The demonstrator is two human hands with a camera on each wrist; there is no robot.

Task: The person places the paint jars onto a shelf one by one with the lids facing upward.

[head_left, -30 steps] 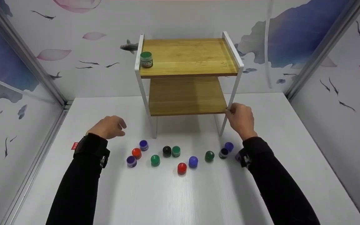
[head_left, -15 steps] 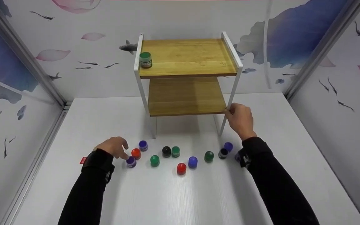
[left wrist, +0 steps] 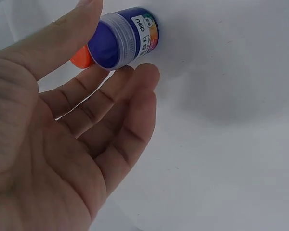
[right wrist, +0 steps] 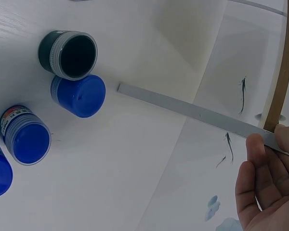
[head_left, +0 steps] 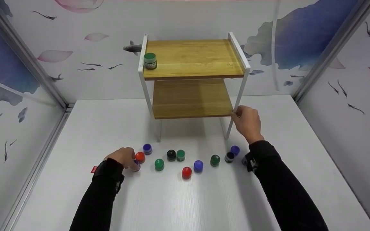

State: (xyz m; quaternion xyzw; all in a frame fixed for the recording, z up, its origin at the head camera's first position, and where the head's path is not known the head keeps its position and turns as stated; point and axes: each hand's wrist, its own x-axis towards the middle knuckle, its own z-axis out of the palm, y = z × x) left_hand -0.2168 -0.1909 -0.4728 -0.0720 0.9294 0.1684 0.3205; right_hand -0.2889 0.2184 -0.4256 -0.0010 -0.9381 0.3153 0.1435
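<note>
My left hand (head_left: 123,157) is at the left end of a scattered row of paint jars and pinches a purple-blue paint jar (left wrist: 106,45) between thumb and fingertips. The jar is on the white table, its label facing away from the palm; in the head view the fingers hide most of it. Against it stands an orange-red paint jar (head_left: 140,157). My right hand (head_left: 247,123) grips the white front right leg (right wrist: 192,110) of a two-tier shelf (head_left: 191,99), at the lower board's corner. One green-capped paint jar (head_left: 150,61) stands on the top board's left front.
More paint jars lie between the hands: a green one (head_left: 159,164), a black one (head_left: 171,155), a red one (head_left: 187,173) and a blue one (head_left: 198,166). Near the right wrist are a dark jar (right wrist: 77,55) and several blue ones. Patterned walls enclose the white table (head_left: 172,205).
My left hand has come down and toward the front right, from above the table onto the purple-blue paint jar, and its fingers have closed round it. The right hand keeps holding the shelf leg.
</note>
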